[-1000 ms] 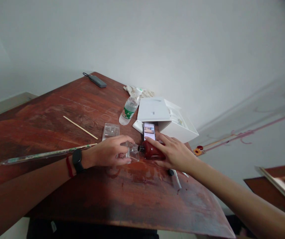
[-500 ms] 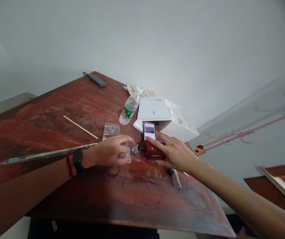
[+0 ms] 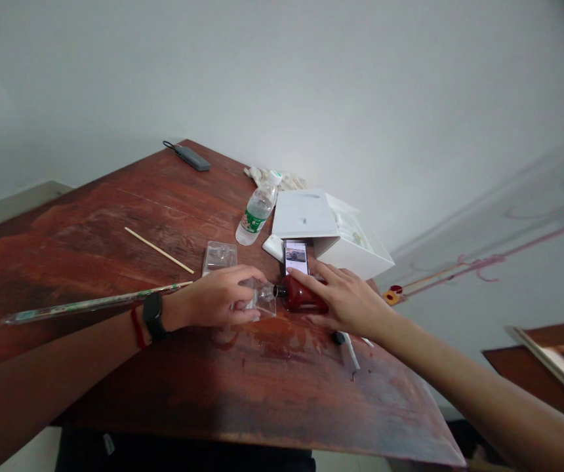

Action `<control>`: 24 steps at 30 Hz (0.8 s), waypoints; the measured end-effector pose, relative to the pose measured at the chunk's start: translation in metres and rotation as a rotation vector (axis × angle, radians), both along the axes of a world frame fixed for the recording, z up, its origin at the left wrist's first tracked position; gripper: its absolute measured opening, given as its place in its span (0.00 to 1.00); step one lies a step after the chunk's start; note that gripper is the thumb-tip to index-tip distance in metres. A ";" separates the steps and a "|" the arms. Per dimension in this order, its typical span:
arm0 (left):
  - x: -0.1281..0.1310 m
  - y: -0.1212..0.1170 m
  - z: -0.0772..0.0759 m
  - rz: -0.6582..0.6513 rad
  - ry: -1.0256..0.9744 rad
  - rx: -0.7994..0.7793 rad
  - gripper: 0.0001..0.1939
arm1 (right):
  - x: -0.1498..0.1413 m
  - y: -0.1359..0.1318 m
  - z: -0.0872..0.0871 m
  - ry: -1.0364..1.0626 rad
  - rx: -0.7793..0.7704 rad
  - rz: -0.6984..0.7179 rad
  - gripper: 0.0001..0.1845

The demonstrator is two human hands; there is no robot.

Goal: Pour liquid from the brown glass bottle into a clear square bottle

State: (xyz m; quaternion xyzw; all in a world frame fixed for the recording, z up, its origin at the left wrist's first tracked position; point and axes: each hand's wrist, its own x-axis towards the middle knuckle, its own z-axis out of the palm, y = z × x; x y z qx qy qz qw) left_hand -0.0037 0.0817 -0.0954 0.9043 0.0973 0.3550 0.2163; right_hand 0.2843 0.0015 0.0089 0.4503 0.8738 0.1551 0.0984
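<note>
My left hand (image 3: 216,298) grips a small clear plastic container (image 3: 263,299) resting on the wooden table (image 3: 115,216). My right hand (image 3: 343,301) holds a small bottle of dark red liquid (image 3: 298,295) lying on its side, its neck pointing into the clear container. Red stains and wet patches (image 3: 272,341) mark the table just in front of both hands. A black watch and a red band sit on my left wrist.
A lit phone (image 3: 296,256) lies behind the bottle, beside an open white box (image 3: 331,229). A water bottle (image 3: 257,210), a clear lid (image 3: 220,256), a thin stick (image 3: 159,250), a long wrapped rod (image 3: 95,303), a grey power bank (image 3: 191,158) and a white pen (image 3: 348,347) also lie here.
</note>
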 end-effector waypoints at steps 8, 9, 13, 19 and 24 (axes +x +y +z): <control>0.000 0.000 0.001 0.004 0.006 0.009 0.17 | 0.003 0.000 -0.001 0.000 -0.005 0.010 0.46; 0.000 0.000 0.001 0.004 0.004 0.011 0.17 | 0.002 0.000 -0.001 0.000 -0.006 0.011 0.46; 0.000 0.000 0.002 0.010 0.004 0.011 0.18 | 0.001 0.000 0.000 0.008 0.006 0.012 0.44; 0.000 0.000 0.002 0.004 0.007 0.005 0.18 | 0.000 -0.001 0.000 -0.001 0.011 0.006 0.44; 0.000 0.001 0.001 0.000 0.006 0.010 0.19 | 0.000 0.000 0.000 -0.011 0.019 0.018 0.43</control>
